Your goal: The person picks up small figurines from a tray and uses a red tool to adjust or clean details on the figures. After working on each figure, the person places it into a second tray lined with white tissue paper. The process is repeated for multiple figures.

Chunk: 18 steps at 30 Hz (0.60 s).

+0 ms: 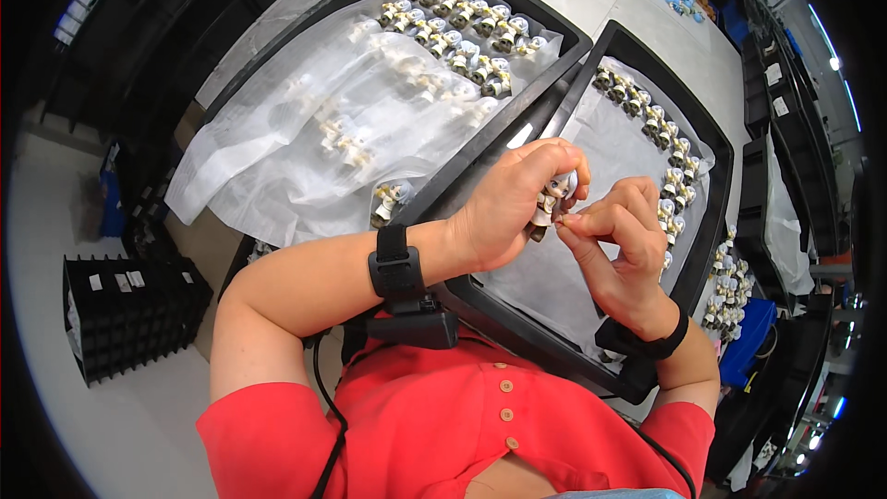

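A small painted figurine with pale lilac-white hair, a white outfit and dark feet is held upright, slightly tilted, in my left hand. The thumb and fingers of that hand wrap round its head and back. My right hand is closed in a pinch, with thumb and forefinger touching the front of the figurine. Whatever sits between those fingertips is too small to make out. Both hands are above the right black tray, whose white liner sheet bears similar figurines along its far and right sides.
To the left, a larger black tray holds rows of figurines, many covered by a translucent white sheet. One lone figurine lies near its close corner. More figurines stand at right. Black crates are stacked at left.
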Tool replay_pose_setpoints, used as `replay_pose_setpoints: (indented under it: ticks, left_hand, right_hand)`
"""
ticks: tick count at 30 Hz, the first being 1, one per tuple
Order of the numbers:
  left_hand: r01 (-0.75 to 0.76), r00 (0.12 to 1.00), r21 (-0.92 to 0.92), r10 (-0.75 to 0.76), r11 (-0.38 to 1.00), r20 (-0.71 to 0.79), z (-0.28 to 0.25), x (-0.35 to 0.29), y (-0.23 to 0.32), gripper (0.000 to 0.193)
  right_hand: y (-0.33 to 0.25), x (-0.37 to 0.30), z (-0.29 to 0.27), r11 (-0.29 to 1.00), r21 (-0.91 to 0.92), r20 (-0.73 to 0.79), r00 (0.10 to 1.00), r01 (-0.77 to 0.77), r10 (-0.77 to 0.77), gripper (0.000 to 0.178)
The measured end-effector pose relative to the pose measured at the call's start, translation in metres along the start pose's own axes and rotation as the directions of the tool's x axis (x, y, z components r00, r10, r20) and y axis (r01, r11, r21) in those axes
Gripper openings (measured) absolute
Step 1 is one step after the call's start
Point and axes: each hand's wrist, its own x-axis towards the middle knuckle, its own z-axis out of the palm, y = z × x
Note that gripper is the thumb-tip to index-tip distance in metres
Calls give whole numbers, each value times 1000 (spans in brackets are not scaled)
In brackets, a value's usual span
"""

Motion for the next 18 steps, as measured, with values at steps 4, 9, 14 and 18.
replay_pose_setpoints:
  ticks: [4,9,14,18]
  left_hand:
    - [15,1000,-9,-15,1000,10,-1,-1,1,24]
    - [-2,1000,22,2,1000,-3,2,-1,-3,24]
    - [32,999,1,-32,999,-1,3,-2,0,25]
    - [3,1000,33,-2,999,-13,4,-2,-2,25]
  right_hand:
    - [0,0,1,1000,15,0,1000,13,-13,21]
    - [-2,0,6,999,35,2,999,36,-36,22]
    - [0,-1,4,999,44,6,999,31,-32,22]
    - [-3,1,7,998,55,0,999,34,-34,22]
